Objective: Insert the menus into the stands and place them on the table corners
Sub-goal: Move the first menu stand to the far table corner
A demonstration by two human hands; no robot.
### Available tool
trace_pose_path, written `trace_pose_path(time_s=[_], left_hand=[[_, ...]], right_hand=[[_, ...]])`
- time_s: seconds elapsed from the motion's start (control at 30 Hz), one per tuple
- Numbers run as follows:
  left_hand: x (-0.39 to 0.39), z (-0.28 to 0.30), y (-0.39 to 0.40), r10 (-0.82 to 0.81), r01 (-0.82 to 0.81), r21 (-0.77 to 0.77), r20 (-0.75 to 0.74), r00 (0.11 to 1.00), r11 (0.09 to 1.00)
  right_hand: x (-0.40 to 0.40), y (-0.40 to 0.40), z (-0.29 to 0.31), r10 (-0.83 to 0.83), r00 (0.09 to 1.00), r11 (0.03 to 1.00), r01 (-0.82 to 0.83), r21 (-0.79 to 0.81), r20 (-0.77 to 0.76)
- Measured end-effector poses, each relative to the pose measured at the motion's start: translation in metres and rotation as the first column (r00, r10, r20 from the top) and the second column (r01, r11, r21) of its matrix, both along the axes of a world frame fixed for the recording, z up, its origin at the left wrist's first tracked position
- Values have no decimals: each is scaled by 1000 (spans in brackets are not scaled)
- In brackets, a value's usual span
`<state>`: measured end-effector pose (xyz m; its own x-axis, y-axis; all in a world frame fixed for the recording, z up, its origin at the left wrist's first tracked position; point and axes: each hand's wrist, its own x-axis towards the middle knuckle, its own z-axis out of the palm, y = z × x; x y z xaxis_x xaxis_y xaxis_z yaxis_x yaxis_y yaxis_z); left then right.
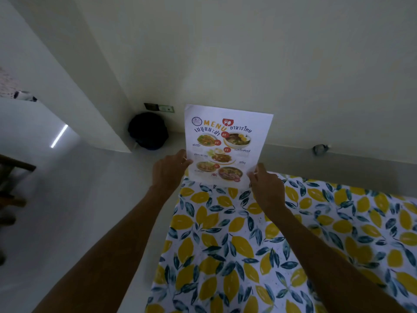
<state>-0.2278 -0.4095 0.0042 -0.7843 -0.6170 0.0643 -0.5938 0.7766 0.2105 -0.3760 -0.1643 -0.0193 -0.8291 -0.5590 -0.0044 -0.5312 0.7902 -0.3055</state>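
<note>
A white menu sheet (228, 141) with food photos and the word MENU stands upright at the far left corner of the table (248, 245), which wears a yellow lemon-print cloth. My left hand (169, 170) pinches the sheet's lower left edge. Its lower right corner is pinched by my right hand (266, 186). The sheet's bottom strip looks hazy, as if behind clear plastic, but I cannot make out a stand for certain.
A pale wall rises just behind the table. A dark round bag or bin (147, 131) sits on the floor in the wall's corner, below a socket (159, 107). Dark wooden furniture (13, 168) shows at the left edge. White floor lies left of the table.
</note>
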Motion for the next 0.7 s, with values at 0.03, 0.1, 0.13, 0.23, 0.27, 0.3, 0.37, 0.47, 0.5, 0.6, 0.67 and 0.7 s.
trace_pose_path(time_s=[0.03,0.1,0.13,0.23,0.27,0.3,0.37,0.47,0.5,0.6,0.67,0.7], left_hand=[[1,0,0,3,-3,6,2,1000,1000],[2,-2,1,16,-16,35,6,1000,999],[1,-3,1,20,-20,55,5,1000,998],[-2,-1,3,22,-21,86,-8,1000,996],[-2,-1,2,20,-20,86,-2,1000,996],[-2,0,3,15,-16,82,8,1000,996],[-1,1,4,8,-10,72,21,1000,997],[-1,4,4,16,-16,88,4,1000,996],[-1,4,4,16,-15,93,-3,1000,996],[4,5,5,-9,10,81,-10,1000,997],[9,5,6,-31,32,40,-21,999,999],[13,4,8,-40,40,11,-17,999,999]], right_hand=[[-1,-1,0,-1,1000,1000,1,-13,5],[-2,-2,-1,-4,1000,1000,5,-21,8],[-3,-1,0,-4,1000,1000,4,-29,9],[-3,1,3,9,999,998,-6,-63,34],[-2,2,3,12,999,997,-9,-72,48],[-1,3,4,14,998,997,-10,-78,57],[-2,4,5,18,998,998,-15,-63,59],[-5,6,9,31,998,999,-30,-20,56],[-5,6,11,38,997,999,-37,-11,60],[-3,9,17,59,997,998,-60,26,54],[0,13,21,61,997,996,-64,70,51],[2,15,23,62,997,994,-67,90,54]])
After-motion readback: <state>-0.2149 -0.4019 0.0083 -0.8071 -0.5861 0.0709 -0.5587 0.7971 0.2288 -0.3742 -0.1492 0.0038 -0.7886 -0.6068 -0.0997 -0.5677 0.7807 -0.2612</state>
